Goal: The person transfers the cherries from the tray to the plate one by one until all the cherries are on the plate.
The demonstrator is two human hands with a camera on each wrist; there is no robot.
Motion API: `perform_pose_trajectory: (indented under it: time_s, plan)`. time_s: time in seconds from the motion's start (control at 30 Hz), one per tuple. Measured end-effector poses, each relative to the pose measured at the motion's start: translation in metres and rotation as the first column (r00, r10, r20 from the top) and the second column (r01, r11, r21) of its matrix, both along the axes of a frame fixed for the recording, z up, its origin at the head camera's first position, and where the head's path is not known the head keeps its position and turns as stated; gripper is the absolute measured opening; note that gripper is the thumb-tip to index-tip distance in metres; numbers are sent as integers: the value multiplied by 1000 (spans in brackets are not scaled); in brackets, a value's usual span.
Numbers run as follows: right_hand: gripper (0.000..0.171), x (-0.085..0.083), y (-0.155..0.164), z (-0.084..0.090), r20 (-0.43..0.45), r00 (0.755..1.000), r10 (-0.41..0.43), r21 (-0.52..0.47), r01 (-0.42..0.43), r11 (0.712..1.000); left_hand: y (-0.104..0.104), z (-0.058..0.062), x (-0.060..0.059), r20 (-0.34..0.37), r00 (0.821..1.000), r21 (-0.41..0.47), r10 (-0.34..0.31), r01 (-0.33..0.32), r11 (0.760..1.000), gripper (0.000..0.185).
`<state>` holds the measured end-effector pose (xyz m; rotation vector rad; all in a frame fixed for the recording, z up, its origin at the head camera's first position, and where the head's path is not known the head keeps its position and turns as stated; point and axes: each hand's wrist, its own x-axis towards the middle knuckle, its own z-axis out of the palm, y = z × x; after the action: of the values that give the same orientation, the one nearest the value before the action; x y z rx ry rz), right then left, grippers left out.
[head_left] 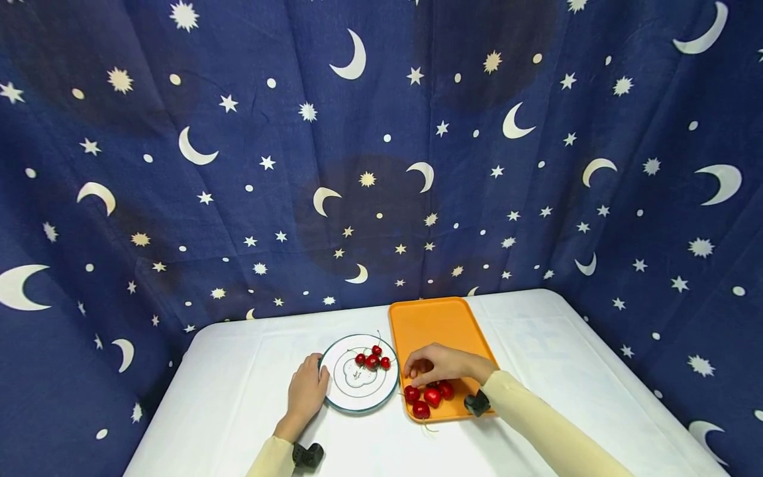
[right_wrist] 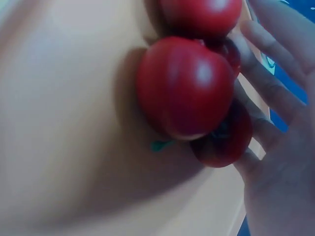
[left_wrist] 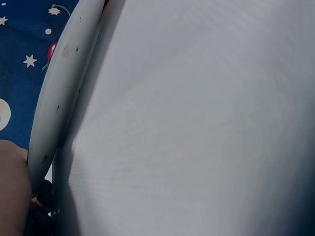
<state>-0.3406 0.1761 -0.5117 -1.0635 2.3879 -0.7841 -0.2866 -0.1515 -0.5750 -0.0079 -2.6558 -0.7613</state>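
My left hand [head_left: 306, 392] holds the left rim of a white plate [head_left: 352, 402] with a dark green edge, its thumb over the rim. Several red cherries [head_left: 372, 362] with stems lie in the plate's upper right part. In the left wrist view, the plate's outer wall [left_wrist: 64, 93] rises beside the hand's edge. Over the orange tray [head_left: 438, 322], my right hand [head_left: 444, 364] reaches down with bent fingers, close to several larger red cherries [head_left: 432, 397] at the tray's near end. In the right wrist view, its fingers [right_wrist: 275, 91] extend behind the cherries [right_wrist: 187, 88], nothing pinched between them.
A white cloth covers the table [head_left: 238, 371]. The tray stands just right of the plate. Behind and around the table hangs a blue curtain [head_left: 381, 218] with moons and stars. One cherry's stem [head_left: 428, 428] pokes past the tray's near edge.
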Motion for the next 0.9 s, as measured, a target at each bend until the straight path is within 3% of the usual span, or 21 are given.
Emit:
perform_pose_trajectory:
  time_s: [0.3,0.57,0.9]
  plan:
    - [19,0,0,-1,12,1000,19,-11,-19,1000,0,1,1,13,1000,3,-11,11,1000,31]
    - [26,3,-1,-1,15,1000,18,-9,-18,1000,0,0,2,-53,999,5,-8,8,1000,29]
    - [26,7,-1,0,-4,1000,0,46,1,999,-1,-1,0,8,1000,-3,-10,10,1000,30]
